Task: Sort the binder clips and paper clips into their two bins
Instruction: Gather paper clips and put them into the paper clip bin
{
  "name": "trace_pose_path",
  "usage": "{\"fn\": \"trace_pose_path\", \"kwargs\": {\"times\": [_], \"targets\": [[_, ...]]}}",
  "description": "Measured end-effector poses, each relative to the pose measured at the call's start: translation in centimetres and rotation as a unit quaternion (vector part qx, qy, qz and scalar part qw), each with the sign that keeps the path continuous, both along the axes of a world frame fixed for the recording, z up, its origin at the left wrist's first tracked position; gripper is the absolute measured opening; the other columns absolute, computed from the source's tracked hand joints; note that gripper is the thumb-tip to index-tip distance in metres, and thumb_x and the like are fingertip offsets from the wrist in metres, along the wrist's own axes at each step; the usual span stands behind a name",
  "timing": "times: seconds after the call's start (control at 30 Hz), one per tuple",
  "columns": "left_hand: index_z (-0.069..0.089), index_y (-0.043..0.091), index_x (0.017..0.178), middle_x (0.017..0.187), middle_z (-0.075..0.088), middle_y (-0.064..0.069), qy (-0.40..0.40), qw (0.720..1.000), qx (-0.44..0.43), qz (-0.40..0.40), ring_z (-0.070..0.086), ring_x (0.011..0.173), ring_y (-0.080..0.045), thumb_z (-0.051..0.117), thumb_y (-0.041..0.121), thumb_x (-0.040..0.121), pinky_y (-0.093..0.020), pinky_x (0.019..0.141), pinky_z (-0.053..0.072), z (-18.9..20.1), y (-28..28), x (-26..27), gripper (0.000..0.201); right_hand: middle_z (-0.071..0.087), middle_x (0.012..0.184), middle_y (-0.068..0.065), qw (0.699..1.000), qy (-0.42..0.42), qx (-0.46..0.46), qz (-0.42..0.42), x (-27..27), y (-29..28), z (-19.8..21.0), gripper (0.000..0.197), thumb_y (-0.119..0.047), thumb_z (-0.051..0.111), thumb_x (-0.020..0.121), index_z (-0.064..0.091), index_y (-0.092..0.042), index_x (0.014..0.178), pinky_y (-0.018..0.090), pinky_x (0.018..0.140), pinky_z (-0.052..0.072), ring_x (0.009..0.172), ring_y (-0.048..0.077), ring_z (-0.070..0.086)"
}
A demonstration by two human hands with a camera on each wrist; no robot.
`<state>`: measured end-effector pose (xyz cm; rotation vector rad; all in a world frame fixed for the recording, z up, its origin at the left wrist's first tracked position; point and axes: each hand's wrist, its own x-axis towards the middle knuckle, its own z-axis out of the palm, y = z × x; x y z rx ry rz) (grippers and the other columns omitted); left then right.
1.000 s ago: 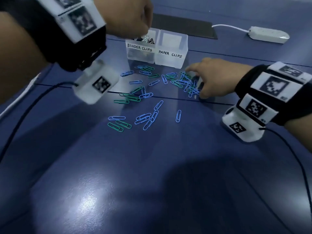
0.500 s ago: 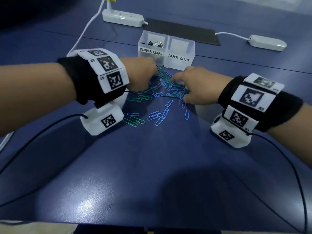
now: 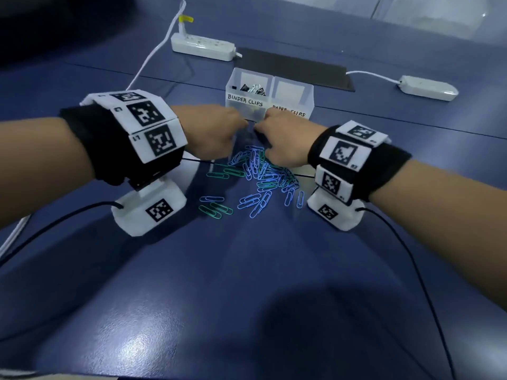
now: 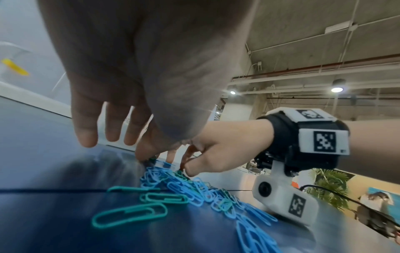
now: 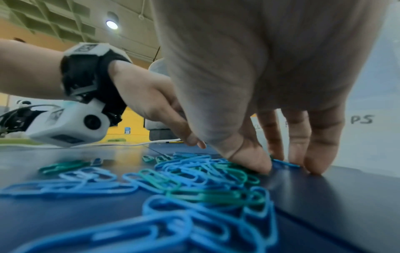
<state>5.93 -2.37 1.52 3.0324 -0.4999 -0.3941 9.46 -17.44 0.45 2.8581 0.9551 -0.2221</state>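
Note:
Blue and green paper clips (image 3: 263, 174) lie heaped on the dark blue table, just in front of two clear bins. The bin labelled BINDER CLIPS (image 3: 248, 104) holds black binder clips (image 3: 255, 88). The PAPER CLIPS bin (image 3: 292, 91) beside it looks empty. My left hand (image 3: 219, 130) and right hand (image 3: 282, 138) meet at the far edge of the heap, fingers pointing down. In the left wrist view my left hand (image 4: 160, 147) touches the clips (image 4: 173, 184) with straight fingers. In the right wrist view my right hand (image 5: 275, 162) presses thumb and straight fingers on the clips (image 5: 194, 174).
A white power strip (image 3: 203, 47) with its cable lies behind the bins at the left. A black mat (image 3: 296, 69) and a white adapter (image 3: 428, 87) lie at the back right. Black wrist cables trail over the table on both sides.
My left hand came down from the binder clip bin to the paper clips. Both hands have closed in on each other, and the scattered clips are now in a tighter heap.

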Motion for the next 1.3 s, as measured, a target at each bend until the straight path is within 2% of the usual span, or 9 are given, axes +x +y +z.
{"fn": "trace_pose_path", "kwargs": {"times": [0.27, 0.43, 0.53, 0.63, 0.7, 0.9, 1.07, 1.17, 1.3], "targets": [[0.07, 0.019, 0.114, 0.116, 0.067, -0.01, -0.054, 0.997, -0.052, -0.003, 0.06, 0.106, -0.031, 0.049, 0.008, 0.084, -0.04, 0.091, 0.051, 0.8, -1.0, 0.2, 0.038, 0.051, 0.122, 0.014, 0.998, 0.005, 0.001, 0.065, -1.8, -1.7, -0.2, 0.036, -0.003, 0.046, 0.08, 0.061, -0.004, 0.113, 0.04, 0.089, 0.05, 0.107, 0.034, 0.055], [0.056, 0.022, 0.134, 0.132, 0.059, -0.003, -0.015, 0.999, -0.036, -0.01, 0.056, 0.116, -0.023, 0.053, 0.015, 0.09, -0.023, 0.092, 0.038, 1.9, -0.6, -0.9, 0.045, 0.059, 0.121, 0.005, 0.993, 0.047, 0.045, 0.104, -4.0, -3.3, 1.1, 0.052, -0.005, 0.047, 0.08, 0.057, -0.018, 0.13, 0.034, 0.096, 0.044, 0.111, 0.024, 0.056], [0.034, 0.032, 0.147, 0.138, 0.054, 0.0, 0.05, 0.997, 0.032, -0.046, 0.056, 0.114, -0.02, 0.063, 0.037, 0.079, -0.027, 0.101, 0.041, 2.0, 0.4, -2.1, 0.073, 0.058, 0.111, -0.002, 0.993, 0.058, 0.081, 0.062, -3.5, -3.7, 1.7, 0.058, -0.008, 0.05, 0.079, 0.049, -0.023, 0.135, 0.025, 0.088, 0.042, 0.095, 0.01, 0.057], [0.009, 0.029, 0.154, 0.157, 0.023, 0.008, 0.121, 0.985, 0.122, -0.033, 0.033, 0.14, -0.015, 0.072, 0.056, 0.067, -0.035, 0.114, 0.031, 1.8, 1.5, -3.5, 0.11, 0.048, 0.123, 0.008, 0.996, 0.069, 0.024, 0.042, -3.3, -3.5, 1.1, 0.069, -0.011, 0.054, 0.077, 0.037, -0.022, 0.143, 0.035, 0.096, 0.044, 0.112, 0.026, 0.051], [0.01, 0.025, 0.153, 0.155, 0.022, 0.007, 0.127, 0.981, 0.144, -0.019, 0.034, 0.139, -0.017, 0.073, 0.061, 0.062, -0.035, 0.112, 0.032, 1.3, 1.5, -4.2, 0.117, 0.045, 0.121, 0.011, 0.996, 0.079, 0.009, 0.046, -3.6, -3.2, 0.6, 0.065, -0.01, 0.055, 0.075, 0.042, -0.021, 0.138, 0.045, 0.094, 0.047, 0.111, 0.031, 0.049], [0.038, 0.019, 0.141, 0.132, 0.04, -0.001, 0.099, 0.986, 0.129, -0.032, 0.055, 0.111, -0.023, 0.078, 0.053, 0.063, -0.038, 0.093, 0.047, 0.7, 0.0, -4.5, 0.093, 0.044, 0.122, 0.005, 0.994, 0.089, 0.024, 0.061, -5.3, -3.7, 0.5, 0.067, -0.018, 0.058, 0.081, 0.037, -0.027, 0.143, 0.03, 0.087, 0.04, 0.098, 0.019, 0.046], [0.052, 0.015, 0.131, 0.114, 0.062, -0.002, 0.052, 0.997, 0.062, -0.014, 0.06, 0.097, -0.026, 0.081, 0.041, 0.066, -0.035, 0.086, 0.05, 0.4, -1.1, -4.1, 0.075, 0.042, 0.114, 0.004, 0.996, 0.084, -0.003, 0.005, -5.9, -5.9, 1.3, 0.079, -0.035, 0.07, 0.069, 0.038, -0.022, 0.141, 0.04, 0.091, 0.047, 0.106, 0.026, 0.051], [0.056, 0.017, 0.123, 0.108, 0.065, 0.004, 0.051, 0.999, 0.014, 0.006, 0.055, 0.087, -0.021, 0.083, 0.035, 0.067, -0.028, 0.078, 0.045, -0.1, -1.8, -3.4, 0.065, 0.042, 0.105, 0.005, 0.995, 0.091, -0.021, -0.017, -6.6, -6.0, 0.8, 0.065, -0.037, 0.068, 0.068, 0.049, -0.019, 0.128, 0.043, 0.085, 0.05, 0.099, 0.029, 0.052], [0.062, 0.018, 0.106, 0.098, 0.071, 0.004, 0.067, 0.997, -0.03, 0.024, 0.06, 0.076, -0.017, 0.085, 0.029, 0.065, -0.024, 0.063, 0.041, -0.3, -2.5, -2.7, 0.048, 0.051, 0.091, 0.008, 0.998, 0.055, 0.025, -0.01, -6.6, -3.8, 0.0, 0.037, -0.03, 0.065, 0.075, 0.059, -0.006, 0.102, 0.031, 0.071, 0.041, 0.095, 0.029, 0.051]]}}
